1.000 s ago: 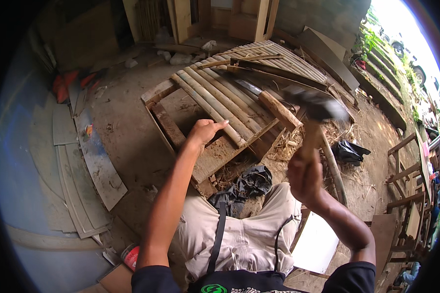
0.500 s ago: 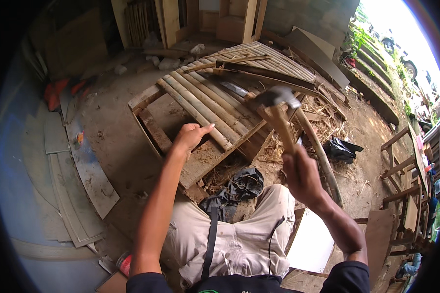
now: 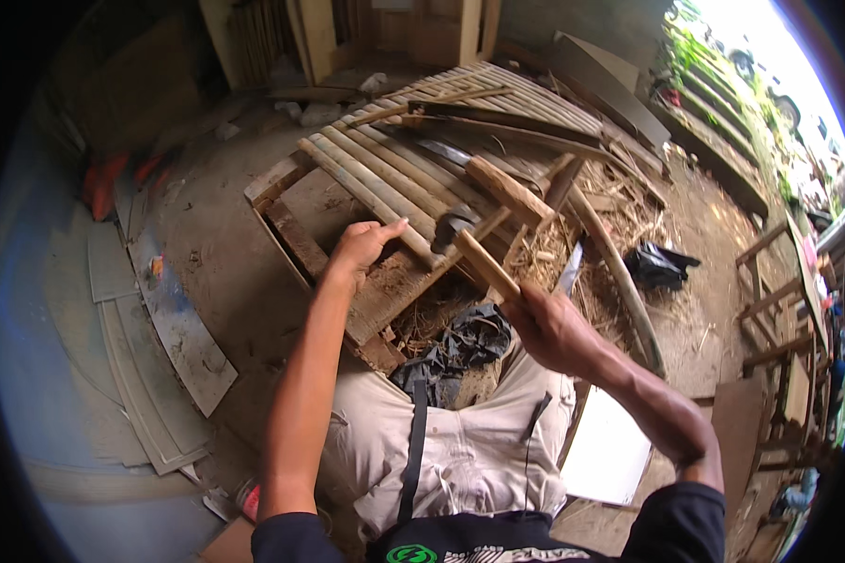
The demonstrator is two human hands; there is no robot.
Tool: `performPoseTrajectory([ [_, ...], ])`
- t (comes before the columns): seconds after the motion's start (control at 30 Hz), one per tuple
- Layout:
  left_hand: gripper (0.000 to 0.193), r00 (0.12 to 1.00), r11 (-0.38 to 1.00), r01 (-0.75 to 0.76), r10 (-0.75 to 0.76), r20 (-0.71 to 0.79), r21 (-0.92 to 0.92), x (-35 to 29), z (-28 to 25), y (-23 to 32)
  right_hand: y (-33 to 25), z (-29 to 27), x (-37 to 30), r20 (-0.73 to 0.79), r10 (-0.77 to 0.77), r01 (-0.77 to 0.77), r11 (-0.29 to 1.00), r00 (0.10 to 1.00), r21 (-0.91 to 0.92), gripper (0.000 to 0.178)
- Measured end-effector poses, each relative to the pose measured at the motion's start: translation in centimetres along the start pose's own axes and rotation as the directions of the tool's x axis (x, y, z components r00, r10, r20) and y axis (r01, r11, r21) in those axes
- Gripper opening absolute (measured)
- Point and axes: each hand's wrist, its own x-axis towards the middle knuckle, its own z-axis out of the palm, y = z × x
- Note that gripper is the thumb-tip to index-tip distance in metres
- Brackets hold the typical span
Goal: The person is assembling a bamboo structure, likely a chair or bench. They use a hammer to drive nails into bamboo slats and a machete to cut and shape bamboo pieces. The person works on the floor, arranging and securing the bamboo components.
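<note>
My left hand [image 3: 361, 251] grips the outermost bamboo pole [image 3: 371, 197] near its close end, thumb laid along the top and the other fingers partly hidden. My right hand [image 3: 549, 328] is closed round the wooden handle of a hammer [image 3: 488, 266]. The dark hammer head is down at the near pole ends, beside the edge of the wooden frame [image 3: 385, 298]; whether it touches is unclear. Several bamboo poles lie side by side as slats across this frame. A machete [image 3: 441, 150], its blade bare and its handle thick and wooden, rests on the slats.
A long dark timber [image 3: 507, 129] lies across the slats. Shavings and a second blade [image 3: 571, 267] lie right of the frame, by a curved pole [image 3: 615, 277]. Black plastic [image 3: 479, 336] sits before my knees, another black bag [image 3: 660, 267] farther right. Flat boards [image 3: 174, 319] lie left.
The hammer has swung down and left from its raised position to the pole ends, my right hand lowering with it. My left hand stays on the pole, and the machete handle shows more fully.
</note>
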Motion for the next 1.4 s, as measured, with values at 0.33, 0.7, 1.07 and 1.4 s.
performPoseTrajectory([
  [0.33, 0.03, 0.524, 0.665, -0.723, 0.706, -0.476, 0.189, -10.6, 3.1, 1.9, 4.4, 3.1, -3.1, -0.382, 0.158, 0.01, 0.916, 0.911, 0.401, 0.018],
  [0.7, 0.019, 0.964, 0.936, -0.156, 0.075, 0.256, 0.316, -2.1, 24.2, -19.4, 11.4, 13.0, -6.3, -0.033, 0.872, 0.003, 0.036, 0.488, 0.999, 0.03],
  [1.07, 0.025, 0.989, 0.736, -0.084, 0.143, -0.034, 0.672, 5.6, 31.2, -33.2, 10.5, 12.9, -8.2, 0.274, 0.867, -0.227, -0.192, 0.417, 0.955, 0.032],
  [1.4, 0.016, 0.996, 0.733, -0.081, 0.04, 0.076, 0.675, 5.9, 30.5, -31.1, 4.1, 8.0, -9.3, 0.616, 0.752, -0.241, -0.568, 0.234, 0.787, 0.03],
])
